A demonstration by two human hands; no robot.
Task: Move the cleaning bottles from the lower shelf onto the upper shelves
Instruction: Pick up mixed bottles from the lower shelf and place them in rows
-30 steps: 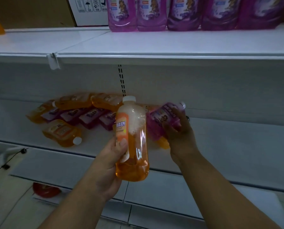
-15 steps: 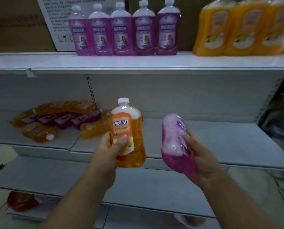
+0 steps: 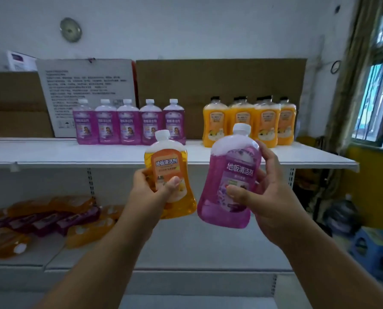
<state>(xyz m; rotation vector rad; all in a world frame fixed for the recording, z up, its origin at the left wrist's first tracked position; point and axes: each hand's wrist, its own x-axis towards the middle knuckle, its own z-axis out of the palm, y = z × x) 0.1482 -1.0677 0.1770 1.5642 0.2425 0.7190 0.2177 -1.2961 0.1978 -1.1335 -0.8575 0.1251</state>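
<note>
An orange bottle [image 3: 170, 175] is held upright in the left hand [image 3: 150, 192], a purple bottle [image 3: 230, 181] in the right hand [image 3: 268, 197]; each grip is curled round its bottle. Both are raised before the upper shelf [image 3: 52, 152]. Further bottles [image 3: 52, 219] are lying on the lower shelf [image 3: 186, 253].

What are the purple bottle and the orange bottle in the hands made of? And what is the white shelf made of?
Purple bottle: looks like clear, shiny plastic; you can see the liquid and foam through it. Its white cap looks like solid plastic.
Orange bottle: the same kind of see-through plastic, with a glossy printed label.
White shelf: probably painted metal; it is thin, smooth and flat, but that is a guess.
</note>
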